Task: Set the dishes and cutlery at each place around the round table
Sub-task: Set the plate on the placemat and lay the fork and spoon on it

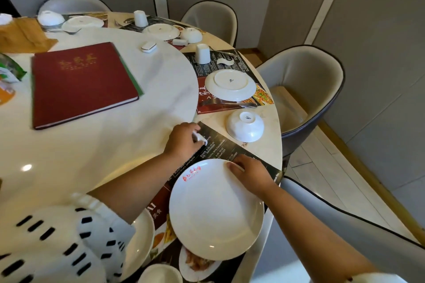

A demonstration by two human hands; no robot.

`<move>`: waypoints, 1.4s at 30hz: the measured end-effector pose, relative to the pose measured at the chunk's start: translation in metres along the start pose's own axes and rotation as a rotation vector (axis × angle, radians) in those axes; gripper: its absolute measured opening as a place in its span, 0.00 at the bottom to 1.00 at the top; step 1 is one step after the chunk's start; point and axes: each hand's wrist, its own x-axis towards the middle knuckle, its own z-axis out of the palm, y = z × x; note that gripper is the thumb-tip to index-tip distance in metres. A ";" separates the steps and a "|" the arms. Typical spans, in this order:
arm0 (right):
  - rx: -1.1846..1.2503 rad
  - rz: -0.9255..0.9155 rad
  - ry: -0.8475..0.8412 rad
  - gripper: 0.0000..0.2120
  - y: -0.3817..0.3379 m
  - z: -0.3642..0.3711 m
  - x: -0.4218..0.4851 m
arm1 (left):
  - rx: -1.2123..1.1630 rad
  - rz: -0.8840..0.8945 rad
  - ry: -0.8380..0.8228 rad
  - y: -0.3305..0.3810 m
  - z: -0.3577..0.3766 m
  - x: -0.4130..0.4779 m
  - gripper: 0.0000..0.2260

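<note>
A large white plate [213,211] with a red logo lies face up on the dark placemat [220,145] at the near place. My right hand [249,173] grips its far rim. My left hand [184,140] holds a small white piece, perhaps a spoon rest [201,138], just above the placemat beyond the plate. Further round the table an upturned white bowl [245,125], an upturned plate [230,85], a fork [227,103], a white cup [202,53] and a spoon [225,61] mark another place.
A red menu book [80,82] lies on the white turntable [138,135]. More plates [161,31], bowls [191,35] and a cup [140,18] sit at the far places. Grey chairs [305,89] ring the table edge. Another plate [140,236] sits under my left arm.
</note>
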 end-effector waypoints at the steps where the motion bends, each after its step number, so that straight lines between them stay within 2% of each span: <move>1: 0.005 -0.003 -0.001 0.14 0.001 0.000 0.000 | 0.071 0.011 -0.002 -0.003 -0.001 -0.004 0.19; 4: 0.020 -0.012 -0.002 0.15 0.001 0.000 -0.002 | 0.181 -0.002 -0.042 -0.010 -0.001 -0.013 0.17; 9: 0.047 -0.014 -0.001 0.13 0.001 0.002 -0.005 | 0.448 0.085 -0.130 -0.007 0.001 -0.020 0.16; 14: 0.053 -0.050 0.013 0.11 0.003 0.003 -0.006 | 0.574 0.069 -0.180 -0.010 0.007 -0.026 0.17; 19: 0.032 -0.033 0.028 0.12 0.003 0.003 -0.006 | 0.534 0.028 -0.227 -0.009 0.003 -0.028 0.17; 22: -0.030 -0.062 0.203 0.15 -0.007 -0.001 -0.018 | 0.404 -0.002 -0.209 -0.004 -0.007 -0.035 0.16; 24: 0.056 -0.193 0.286 0.13 -0.026 -0.003 -0.038 | 0.331 -0.007 -0.172 0.000 -0.017 -0.043 0.18; 26: 0.156 -0.336 0.215 0.12 -0.049 -0.002 -0.061 | 0.282 -0.006 -0.135 0.004 -0.028 -0.054 0.18; 29: 0.230 -0.529 -0.055 0.14 -0.081 0.007 -0.100 | 0.248 -0.025 -0.083 0.006 -0.047 -0.076 0.18; 31: 0.222 -0.600 -0.276 0.20 -0.099 0.011 -0.121 | 0.225 -0.050 -0.060 0.003 -0.059 -0.092 0.18; 33: 0.107 -0.624 -0.450 0.30 -0.108 0.019 -0.137 | 0.200 -0.089 -0.032 -0.002 -0.069 -0.108 0.19; 36: -0.066 -0.645 -0.506 0.40 -0.108 0.036 -0.151 | 0.178 -0.140 -0.012 -0.012 -0.077 -0.128 0.20; 39: -0.114 -0.608 -0.549 0.39 -0.107 0.046 -0.158 | 0.173 -0.175 -0.019 -0.020 -0.082 -0.142 0.20; 42: -0.032 -0.539 -0.556 0.37 -0.106 0.035 -0.150 | 0.184 -0.155 -0.034 -0.026 -0.084 -0.144 0.20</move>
